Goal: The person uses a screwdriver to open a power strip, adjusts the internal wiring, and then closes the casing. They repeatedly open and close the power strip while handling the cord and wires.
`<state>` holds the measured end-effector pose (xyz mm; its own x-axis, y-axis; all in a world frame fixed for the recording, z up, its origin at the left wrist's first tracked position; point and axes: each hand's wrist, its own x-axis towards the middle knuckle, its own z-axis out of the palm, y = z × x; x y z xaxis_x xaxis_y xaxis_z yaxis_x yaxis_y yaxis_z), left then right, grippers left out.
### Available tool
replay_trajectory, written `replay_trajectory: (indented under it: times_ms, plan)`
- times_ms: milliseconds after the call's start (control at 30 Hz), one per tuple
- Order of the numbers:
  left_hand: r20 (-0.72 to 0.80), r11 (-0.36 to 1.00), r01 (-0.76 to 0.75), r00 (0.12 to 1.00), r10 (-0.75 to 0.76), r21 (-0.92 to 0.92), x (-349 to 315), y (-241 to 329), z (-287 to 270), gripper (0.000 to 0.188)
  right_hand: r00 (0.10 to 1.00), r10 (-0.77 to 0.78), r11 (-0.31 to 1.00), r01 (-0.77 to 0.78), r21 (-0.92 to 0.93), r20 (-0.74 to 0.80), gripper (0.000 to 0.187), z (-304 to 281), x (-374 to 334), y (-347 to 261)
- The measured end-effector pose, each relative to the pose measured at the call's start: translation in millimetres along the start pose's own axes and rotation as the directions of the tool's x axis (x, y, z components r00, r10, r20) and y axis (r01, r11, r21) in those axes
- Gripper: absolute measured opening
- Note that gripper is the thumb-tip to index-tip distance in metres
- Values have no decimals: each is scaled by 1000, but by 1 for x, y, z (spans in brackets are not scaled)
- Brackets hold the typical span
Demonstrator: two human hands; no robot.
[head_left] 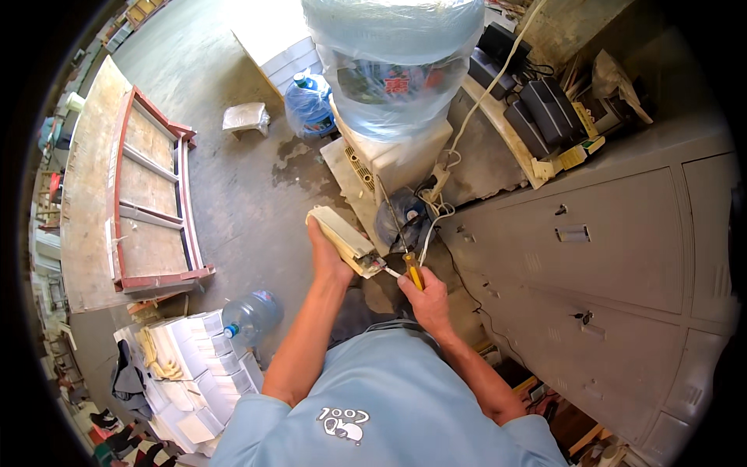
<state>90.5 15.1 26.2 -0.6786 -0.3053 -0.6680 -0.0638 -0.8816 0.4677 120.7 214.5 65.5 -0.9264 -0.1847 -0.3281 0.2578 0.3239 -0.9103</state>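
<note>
My left hand (pixel 330 258) is closed round a long cream plastic housing (pixel 342 237), tilted in front of my body. At its near right end some small parts show, too small to make out. A short white cord (pixel 391 272) runs from that end to the fingers of my right hand (pixel 428 302). In the same hand is a screwdriver (pixel 414 274) with a yellow and black handle, its long thin blade pointing up and away. Whether the fingers also pinch the cord I cannot tell.
A wrapped water bottle sits on a white dispenser (pixel 405 159) ahead. Grey metal lockers (pixel 576 241) stand on the right. A power strip with white cable (pixel 437 183) lies beside the dispenser. On the left are a wooden frame (pixel 120 194), an empty bottle (pixel 253 315) and stacked white boxes (pixel 194 366).
</note>
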Motion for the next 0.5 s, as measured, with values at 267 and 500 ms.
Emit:
replay_trajectory:
  times_ms: [267, 500]
  plan:
    - [141, 997, 71, 987, -76, 37, -6, 9, 18, 75, 1000, 8, 996, -10, 93, 22, 25, -1, -10, -12]
    - [172, 988, 47, 982, -73, 150, -5, 7, 17, 76, 1000, -10, 1000, 11, 27, -14, 26, -4, -8, -18]
